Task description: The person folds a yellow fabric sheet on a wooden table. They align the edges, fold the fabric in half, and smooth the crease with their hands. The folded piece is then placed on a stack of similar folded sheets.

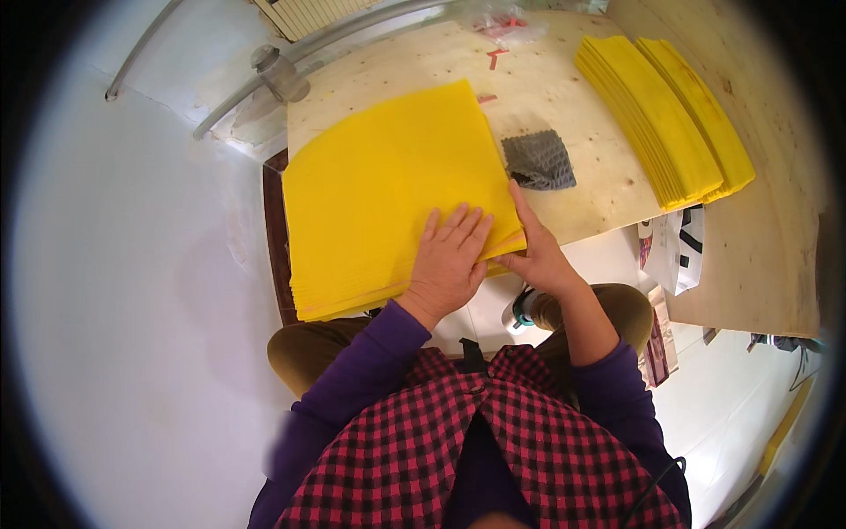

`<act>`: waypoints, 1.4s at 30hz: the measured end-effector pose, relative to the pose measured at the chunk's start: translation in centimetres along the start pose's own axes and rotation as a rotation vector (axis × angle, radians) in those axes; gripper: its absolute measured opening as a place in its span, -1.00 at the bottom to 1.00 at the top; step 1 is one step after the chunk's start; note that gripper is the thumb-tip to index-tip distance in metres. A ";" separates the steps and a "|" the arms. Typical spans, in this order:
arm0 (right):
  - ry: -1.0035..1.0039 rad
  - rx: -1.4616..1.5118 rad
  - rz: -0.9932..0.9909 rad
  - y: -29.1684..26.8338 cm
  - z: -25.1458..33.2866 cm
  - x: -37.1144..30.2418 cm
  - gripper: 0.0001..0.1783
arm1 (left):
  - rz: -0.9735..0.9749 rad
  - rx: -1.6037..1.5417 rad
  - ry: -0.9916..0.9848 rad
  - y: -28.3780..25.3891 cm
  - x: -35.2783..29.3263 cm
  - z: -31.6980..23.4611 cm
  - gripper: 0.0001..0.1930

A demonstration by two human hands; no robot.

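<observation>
A thick stack of yellow cloth-like sheets lies on the wooden table, its layered edges toward me. My left hand rests palm down on top near the front edge, fingers stretched out. At the stack's near right corner is my right hand, with thumb and forefinger spread apart: the forefinger runs along the right side and the thumb points left at the front edge. Its other fingers are mostly hidden. Just beyond that hand, a crumpled dark grey textured cloth lies beside the stack.
Two folded yellow piles lie at the table's right side. Clear plastic with red marks is at the back. A glass jar stands at the back left. A white printed bag sits below the table's right edge. A pale wall borders the left.
</observation>
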State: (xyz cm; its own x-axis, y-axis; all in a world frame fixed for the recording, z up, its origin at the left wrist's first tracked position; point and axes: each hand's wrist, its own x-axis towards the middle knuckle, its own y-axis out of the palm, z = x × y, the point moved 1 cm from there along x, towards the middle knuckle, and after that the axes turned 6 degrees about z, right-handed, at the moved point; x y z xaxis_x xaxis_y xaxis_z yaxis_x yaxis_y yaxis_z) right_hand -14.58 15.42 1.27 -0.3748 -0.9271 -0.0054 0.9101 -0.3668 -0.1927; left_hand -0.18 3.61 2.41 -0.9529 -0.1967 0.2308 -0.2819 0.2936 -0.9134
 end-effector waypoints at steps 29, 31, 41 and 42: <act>-0.160 -0.176 -0.103 -0.8 -0.7 2.5 -0.84 | -0.161 0.279 -0.402 -10.3 -15.8 10.7 -0.45; -0.160 -0.162 -0.095 -0.7 -0.4 2.5 -0.85 | -0.240 0.163 -0.395 -10.3 -17.1 12.5 -0.48; -0.061 -0.122 -0.084 -1.2 0.3 2.7 -0.83 | -0.318 -0.278 -0.317 -9.7 -18.0 17.4 -0.63; -0.064 -0.129 -0.080 -1.3 0.4 2.6 -0.85 | -0.319 -0.358 -0.319 -9.5 -18.0 17.5 -0.65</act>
State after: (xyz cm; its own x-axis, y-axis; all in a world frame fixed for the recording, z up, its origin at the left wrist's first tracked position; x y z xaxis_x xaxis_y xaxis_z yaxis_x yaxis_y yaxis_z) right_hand -16.63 13.42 1.90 -0.4292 -0.9000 0.0765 0.8460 -0.4302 -0.3149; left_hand 21.57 -12.05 1.07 -0.7495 -0.5834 0.3130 -0.6229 0.4611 -0.6320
